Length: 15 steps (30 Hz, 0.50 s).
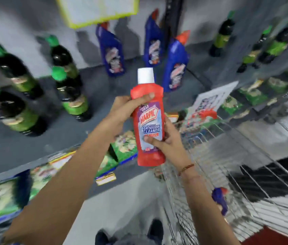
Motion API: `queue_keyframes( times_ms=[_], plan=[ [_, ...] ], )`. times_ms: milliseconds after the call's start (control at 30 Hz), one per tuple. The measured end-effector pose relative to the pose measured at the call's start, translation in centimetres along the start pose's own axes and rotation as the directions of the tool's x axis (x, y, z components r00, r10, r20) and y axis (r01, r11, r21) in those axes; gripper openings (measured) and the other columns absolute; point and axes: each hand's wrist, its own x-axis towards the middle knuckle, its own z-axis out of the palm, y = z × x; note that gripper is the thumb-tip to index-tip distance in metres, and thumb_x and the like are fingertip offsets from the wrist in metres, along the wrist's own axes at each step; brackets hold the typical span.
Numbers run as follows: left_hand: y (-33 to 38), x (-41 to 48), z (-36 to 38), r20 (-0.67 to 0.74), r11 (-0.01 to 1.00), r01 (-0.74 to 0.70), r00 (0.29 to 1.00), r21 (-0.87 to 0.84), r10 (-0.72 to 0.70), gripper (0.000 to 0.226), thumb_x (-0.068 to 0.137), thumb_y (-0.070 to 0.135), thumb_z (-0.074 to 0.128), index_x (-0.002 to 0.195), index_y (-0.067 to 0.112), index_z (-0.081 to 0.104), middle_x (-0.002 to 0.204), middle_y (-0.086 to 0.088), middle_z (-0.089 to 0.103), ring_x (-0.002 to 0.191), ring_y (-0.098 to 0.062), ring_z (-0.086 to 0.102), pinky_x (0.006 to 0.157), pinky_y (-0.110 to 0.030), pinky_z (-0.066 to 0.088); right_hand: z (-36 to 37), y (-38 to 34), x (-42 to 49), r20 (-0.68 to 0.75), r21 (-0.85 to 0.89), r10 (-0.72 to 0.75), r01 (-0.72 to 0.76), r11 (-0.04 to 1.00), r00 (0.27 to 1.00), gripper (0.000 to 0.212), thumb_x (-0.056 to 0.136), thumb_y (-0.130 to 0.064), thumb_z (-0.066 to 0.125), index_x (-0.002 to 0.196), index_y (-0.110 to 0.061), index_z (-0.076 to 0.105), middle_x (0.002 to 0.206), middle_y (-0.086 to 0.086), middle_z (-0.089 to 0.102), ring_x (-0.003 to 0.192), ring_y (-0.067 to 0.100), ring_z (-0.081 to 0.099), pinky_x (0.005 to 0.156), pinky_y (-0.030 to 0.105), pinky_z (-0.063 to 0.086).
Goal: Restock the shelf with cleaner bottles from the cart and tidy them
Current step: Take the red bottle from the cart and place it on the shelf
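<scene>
A red bathroom cleaner bottle [148,119] with a white cap is held upright in front of the grey shelf [104,89]. My left hand [127,106] grips its upper body, thumb across the shoulder. My right hand [168,140] holds its lower part, thumb on the label. On the shelf behind stand three blue bottles with red caps [175,68]. The wire cart [228,174] is at the lower right, with a blue bottle [220,198] lying in it.
Several dark bottles with green caps [72,92] stand on the shelf's left side, more of them [222,34] at the far right. Green packets [38,175] fill the lower shelf. A yellow-edged sign [97,9] hangs above. My shoes [155,230] show below.
</scene>
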Motion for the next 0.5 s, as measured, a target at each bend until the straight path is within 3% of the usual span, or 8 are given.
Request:
queue_keyframes(
  times_ms=[67, 167, 267, 333, 433, 500],
  plan=[
    [0.7, -2.0, -5.0, -0.086, 0.998, -0.056, 0.995, -0.014, 0.055, 0.023, 0.067, 0.039, 0.078, 0.058, 0.020, 0.071, 0.052, 0.011, 0.070, 0.049, -0.001, 0.063, 0.047, -0.012, 0.048, 4.5, -0.7, 0.7, 0.075, -0.041, -0.038, 0.041, 0.998, 0.996, 0.064, 0.066, -0.001, 0.080, 0.122, -0.012, 0.051, 0.118, 0.016, 0.065, 0.105, 0.028, 0.065, 0.090, 0.041, 0.054],
    [0.8, -5.3, -12.5, -0.209, 0.994, -0.104, 0.973, -0.026, 0.096, 0.021, 0.069, 0.036, 0.077, 0.060, 0.019, 0.070, 0.050, 0.012, 0.068, 0.047, 0.000, 0.059, 0.048, -0.011, 0.046, 11.6, -1.3, 0.9, 0.185, -0.077, -0.067, 0.083, 0.994, 0.980, 0.065, 0.065, -0.008, 0.082, 0.122, -0.016, 0.051, 0.116, 0.009, 0.067, 0.104, 0.021, 0.065, 0.092, 0.036, 0.053],
    [0.2, -8.8, -19.5, -0.322, 0.991, -0.133, 0.940, -0.031, 0.116, 0.021, 0.067, 0.034, 0.079, 0.065, 0.016, 0.069, 0.053, 0.007, 0.067, 0.049, -0.005, 0.057, 0.052, -0.014, 0.042, 18.6, -1.2, 0.6, 0.311, -0.089, -0.087, 0.121, 0.989, 0.946, 0.068, 0.064, -0.015, 0.083, 0.124, -0.022, 0.050, 0.115, 0.003, 0.069, 0.105, 0.021, 0.065, 0.094, 0.040, 0.052],
    [-0.3, -11.1, -23.9, -0.387, 0.986, -0.162, 0.912, -0.043, 0.133, 0.018, 0.069, 0.029, 0.078, 0.061, 0.017, 0.067, 0.044, 0.011, 0.063, 0.040, 0.002, 0.053, 0.043, -0.008, 0.038, 23.4, -1.1, 0.3, 0.386, -0.093, -0.093, 0.139, 0.986, 0.918, 0.067, 0.063, -0.014, 0.084, 0.120, -0.027, 0.051, 0.112, -0.002, 0.070, 0.104, 0.018, 0.066, 0.094, 0.041, 0.053],
    [-1.0, -14.1, -29.6, -0.459, 0.974, -0.221, 0.871, -0.045, 0.176, 0.010, 0.069, 0.024, 0.078, 0.066, 0.018, 0.070, 0.050, 0.013, 0.069, 0.046, 0.003, 0.060, 0.044, -0.008, 0.044, 29.9, -1.3, 0.3, 0.486, -0.140, -0.093, 0.182, 0.973, 0.869, 0.064, 0.061, -0.018, 0.086, 0.111, -0.037, 0.050, 0.102, -0.018, 0.069, 0.098, 0.003, 0.066, 0.090, 0.025, 0.054],
    [-1.2, -15.5, -33.1, -0.496, 0.966, -0.255, 0.845, -0.042, 0.202, 0.008, 0.068, 0.022, 0.079, 0.070, 0.018, 0.072, 0.060, 0.012, 0.073, 0.055, 0.001, 0.066, 0.050, -0.010, 0.049, 33.9, -2.0, 0.9, 0.536, -0.173, -0.117, 0.245, 0.954, 0.836, 0.066, 0.059, -0.023, 0.087, 0.111, -0.030, 0.047, 0.100, -0.022, 0.064, 0.091, -0.011, 0.061, 0.083, 0.009, 0.048]
  ],
)
